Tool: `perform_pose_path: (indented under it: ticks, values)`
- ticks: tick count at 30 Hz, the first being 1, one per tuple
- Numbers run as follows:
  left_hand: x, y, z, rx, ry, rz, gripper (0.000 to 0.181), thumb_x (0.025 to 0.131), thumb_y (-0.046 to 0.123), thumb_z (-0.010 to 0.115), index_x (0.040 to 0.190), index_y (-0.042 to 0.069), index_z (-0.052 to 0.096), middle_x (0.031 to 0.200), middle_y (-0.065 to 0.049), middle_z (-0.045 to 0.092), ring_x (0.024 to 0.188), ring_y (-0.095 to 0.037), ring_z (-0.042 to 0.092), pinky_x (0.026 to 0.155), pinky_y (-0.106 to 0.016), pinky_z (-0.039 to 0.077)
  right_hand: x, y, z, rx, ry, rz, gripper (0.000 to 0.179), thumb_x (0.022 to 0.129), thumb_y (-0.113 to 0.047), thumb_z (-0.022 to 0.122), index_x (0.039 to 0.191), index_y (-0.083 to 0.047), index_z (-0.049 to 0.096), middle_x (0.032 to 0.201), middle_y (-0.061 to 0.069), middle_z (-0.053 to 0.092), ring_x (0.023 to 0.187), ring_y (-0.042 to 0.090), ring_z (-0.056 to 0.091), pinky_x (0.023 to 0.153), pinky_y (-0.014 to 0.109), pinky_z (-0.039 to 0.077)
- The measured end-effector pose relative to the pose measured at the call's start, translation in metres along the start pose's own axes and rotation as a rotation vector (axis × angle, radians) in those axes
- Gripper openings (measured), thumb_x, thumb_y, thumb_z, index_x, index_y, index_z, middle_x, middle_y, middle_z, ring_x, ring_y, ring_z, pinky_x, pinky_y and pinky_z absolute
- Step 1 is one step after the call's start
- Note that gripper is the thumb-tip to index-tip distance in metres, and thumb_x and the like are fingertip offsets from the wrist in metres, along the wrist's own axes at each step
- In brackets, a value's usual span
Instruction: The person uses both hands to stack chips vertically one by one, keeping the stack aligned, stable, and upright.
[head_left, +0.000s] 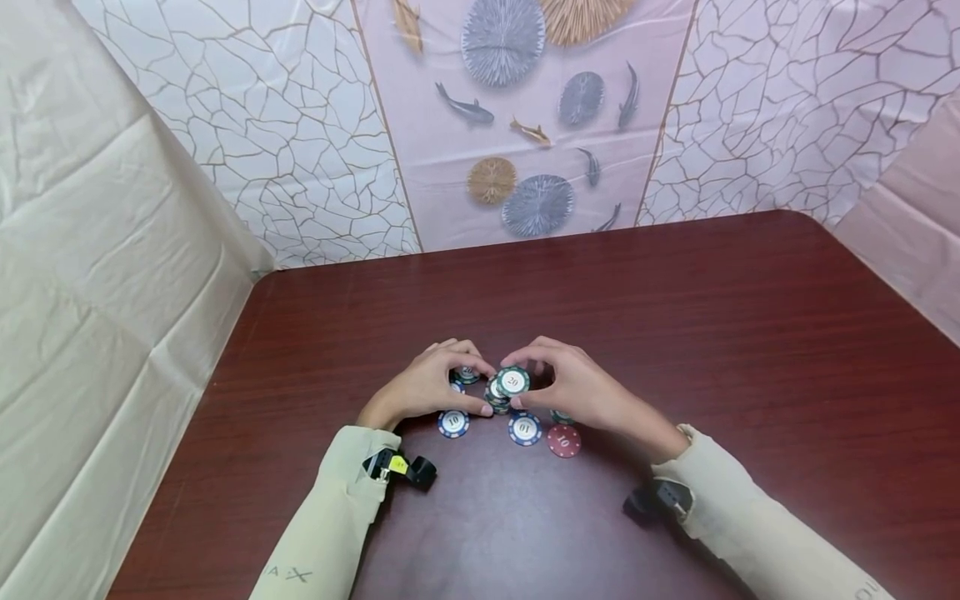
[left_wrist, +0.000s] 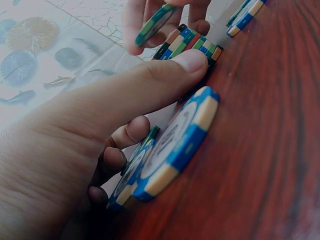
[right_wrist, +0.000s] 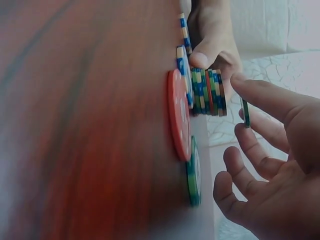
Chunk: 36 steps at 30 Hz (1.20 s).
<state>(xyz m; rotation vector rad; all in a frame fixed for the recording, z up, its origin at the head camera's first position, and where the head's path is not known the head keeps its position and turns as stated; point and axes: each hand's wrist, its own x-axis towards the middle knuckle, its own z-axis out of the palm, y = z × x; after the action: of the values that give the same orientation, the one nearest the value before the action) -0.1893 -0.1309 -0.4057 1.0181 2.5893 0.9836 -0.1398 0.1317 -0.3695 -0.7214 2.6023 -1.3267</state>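
Note:
A stack of poker chips point(right_wrist: 209, 92) in mixed colours stands upright on the table, steadied between the thumb and fingers of my left hand point(head_left: 423, 385). Just above that stack, my right hand point(head_left: 585, 390) pinches a green poker chip point(head_left: 513, 381) marked 20 between thumb and fingertips. In the right wrist view this held chip point(right_wrist: 245, 112) is apart from the stack's top, and the other right fingers are spread. Beside my left hand lie a blue chip point(head_left: 453, 423) marked 10, a second blue chip point(head_left: 457, 387) and a green chip point(head_left: 467, 376), partly hidden by it.
Another blue chip point(head_left: 524, 429), a red chip point(head_left: 564, 441) and a green chip point(right_wrist: 194, 172) lie flat near my right hand. They sit on a dark red-brown table point(head_left: 360, 325). Patterned cloth point(head_left: 300, 125) hangs behind its far edge, with pale cloth point(head_left: 112, 275) at the left.

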Motion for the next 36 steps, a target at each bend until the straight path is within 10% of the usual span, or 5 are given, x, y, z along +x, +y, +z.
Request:
perform_pose_path:
  ticks: [36]
  values:
    - [0.0003,-0.0016,0.0000,-0.004,0.007,-0.030,0.043,0.078,0.047,0.093,0.115,0.030,0.080,0.111,0.020,0.064,0.113,-0.009,0.053,0.102,-0.042,0.040,0.0105,-0.0001,0.0070,-0.097,-0.078,-0.106,0.041,0.089,-0.011,0.084,0.129,-0.012,0.074,0.117,0.002,0.066,0.104,0.023,0.059,0.091,0.043,0.050]
